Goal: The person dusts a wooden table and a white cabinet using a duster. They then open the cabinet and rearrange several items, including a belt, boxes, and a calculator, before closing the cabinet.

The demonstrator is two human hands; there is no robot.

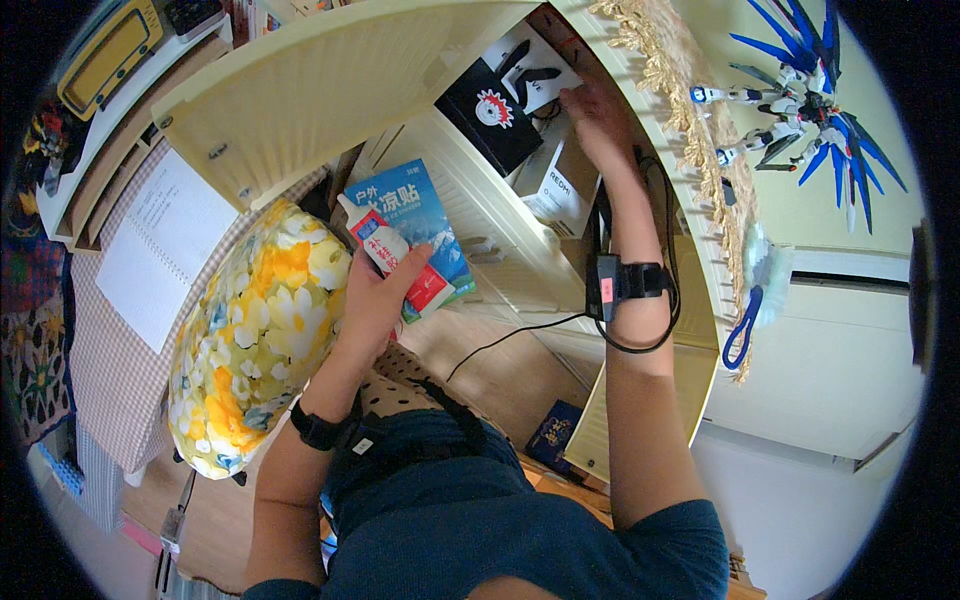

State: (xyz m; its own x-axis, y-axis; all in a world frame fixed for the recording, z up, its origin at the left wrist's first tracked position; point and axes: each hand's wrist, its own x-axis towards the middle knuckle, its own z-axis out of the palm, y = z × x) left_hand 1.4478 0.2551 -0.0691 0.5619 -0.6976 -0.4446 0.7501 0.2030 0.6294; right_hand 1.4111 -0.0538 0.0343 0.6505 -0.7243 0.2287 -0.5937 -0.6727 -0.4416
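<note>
My left hand (pixel 376 294) grips a red and white tube (pixel 390 251) together with a flat blue packet (pixel 420 202) of cooling patches, which lies behind the tube. My right hand (pixel 598 127) reaches into an open cream cabinet, beside a white box (pixel 529 67) with black shapes printed on it. Whether its fingers hold anything cannot be told. Near it in the cabinet are a black box (pixel 489 114) with a red and white emblem and a white Redmi box (pixel 559 184). Black cables (pixel 660 195) run along the cabinet's side by my right forearm.
An open cabinet door (pixel 337 90) spans the upper middle. A floral-covered chair (pixel 259 337) is at the left, by a checked table with a spiral notebook (pixel 169 240). A winged robot figure (pixel 817 109) and gold-fringed cloth (pixel 682 112) are on the cabinet top.
</note>
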